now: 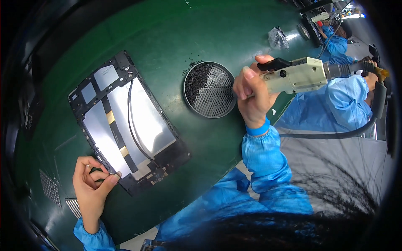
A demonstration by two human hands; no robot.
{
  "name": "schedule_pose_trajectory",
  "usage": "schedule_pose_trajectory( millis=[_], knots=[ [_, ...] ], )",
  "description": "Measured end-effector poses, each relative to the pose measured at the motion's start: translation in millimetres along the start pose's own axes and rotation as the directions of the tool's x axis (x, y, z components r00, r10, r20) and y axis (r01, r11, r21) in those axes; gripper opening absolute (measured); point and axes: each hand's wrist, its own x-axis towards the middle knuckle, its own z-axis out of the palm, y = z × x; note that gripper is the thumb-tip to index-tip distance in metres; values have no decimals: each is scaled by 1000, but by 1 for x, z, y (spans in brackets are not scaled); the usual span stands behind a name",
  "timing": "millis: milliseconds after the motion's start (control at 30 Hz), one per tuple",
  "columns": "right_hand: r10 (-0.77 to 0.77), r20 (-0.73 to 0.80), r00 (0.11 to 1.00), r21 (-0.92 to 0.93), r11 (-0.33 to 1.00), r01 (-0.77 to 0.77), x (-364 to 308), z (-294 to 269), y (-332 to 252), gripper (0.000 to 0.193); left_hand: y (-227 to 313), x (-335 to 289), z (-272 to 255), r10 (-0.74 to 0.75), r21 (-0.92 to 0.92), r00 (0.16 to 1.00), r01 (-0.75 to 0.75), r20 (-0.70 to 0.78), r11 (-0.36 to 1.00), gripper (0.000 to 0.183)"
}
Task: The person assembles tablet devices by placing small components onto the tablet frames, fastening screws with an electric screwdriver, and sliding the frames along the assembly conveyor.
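Note:
An opened tablet chassis (pixel 148 121) lies tilted on the green table, showing silver plates, a dark ribbon strip with yellowish tape and a thin black cable. At its near left edge, my left hand (pixel 91 186) grips the frame between thumb and fingers. My right hand (pixel 255 98) is wrapped round a cream electric screwdriver (pixel 301 76) with a black lever, raised beside a round metal dish. That dish (pixel 220 100) has a dimpled bottom, and tiny black screws (pixel 197 85) fill its left part. The screwdriver's tip is hidden by my fingers.
Several loose screws (pixel 190 62) lie outside the dish's far rim. A clear plastic bag (pixel 278 38) rests at the far right. Small strip pieces (pixel 73 207) and a gridded sheet (pixel 50 188) lie at the near left. Co-workers in blue (pixel 347 100) sit at the right.

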Motion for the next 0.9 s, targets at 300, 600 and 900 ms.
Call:
schedule_pose_trajectory(
  millis=[300, 600, 900],
  knots=[
    [14, -7, 1000, 23, 1000, -14, 1, -1, 5, 34, 9, 4, 8, 56, 71, 996, -61, 70, 996, 44],
    [2, 47, 999, -36, 999, -1, -6, 4, -15, 30, 8, 0, -2, 116, 255, 986, -144, 122, 956, 42],
    [-97, 33, 995, 218, 972, 88, -35, 62, -52, 36, 4, -9, -17, 125, 165, 978, -152, 164, 975, 25]
  ],
)
